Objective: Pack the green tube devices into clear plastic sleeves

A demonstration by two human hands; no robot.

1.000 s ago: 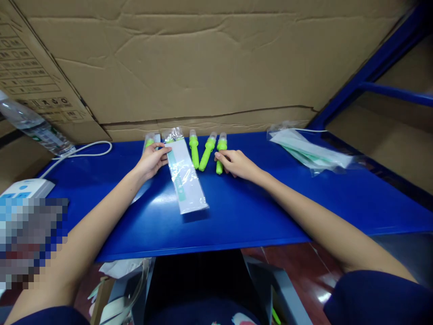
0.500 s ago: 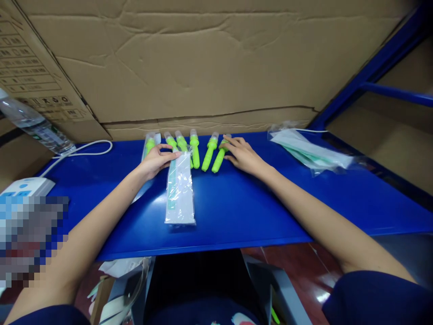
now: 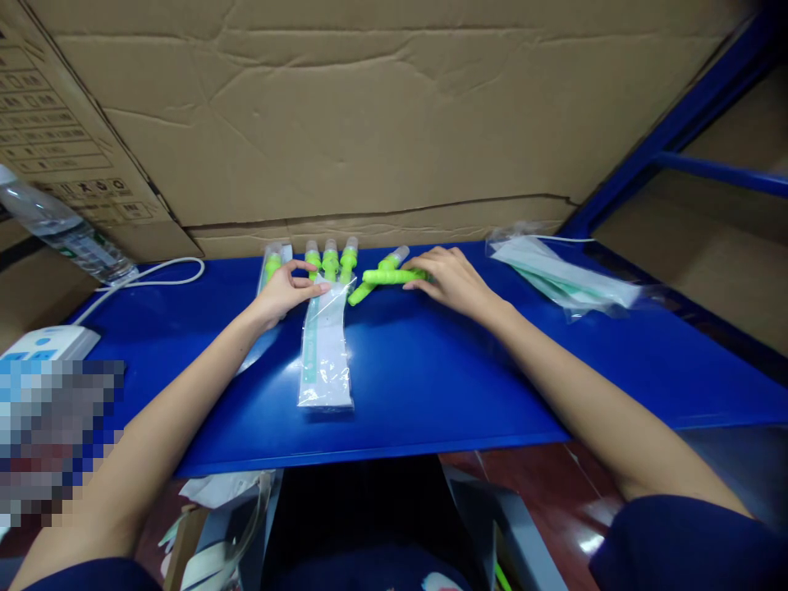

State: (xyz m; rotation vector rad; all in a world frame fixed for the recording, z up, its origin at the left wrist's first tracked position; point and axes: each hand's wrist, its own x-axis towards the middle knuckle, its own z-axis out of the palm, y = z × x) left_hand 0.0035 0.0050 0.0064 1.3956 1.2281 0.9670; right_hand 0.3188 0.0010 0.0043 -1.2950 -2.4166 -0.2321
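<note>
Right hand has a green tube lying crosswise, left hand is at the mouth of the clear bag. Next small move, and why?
Probably: the right hand turns the crosswise bright green plastic tube end-on and slides it left toward the mouth of the clear plastic bag. The left hand pinches the bag's top edge there, and the tube lies beside that opening on the blue table.

This looks like a packing station in a warehouse or small factory. Large cardboard boxes [image 3: 369, 123] wall in a blue tabletop [image 3: 468, 369] set in blue metal racking [image 3: 677, 123], with a stack of plastic bags [image 3: 563, 275] kept to one side.
</note>
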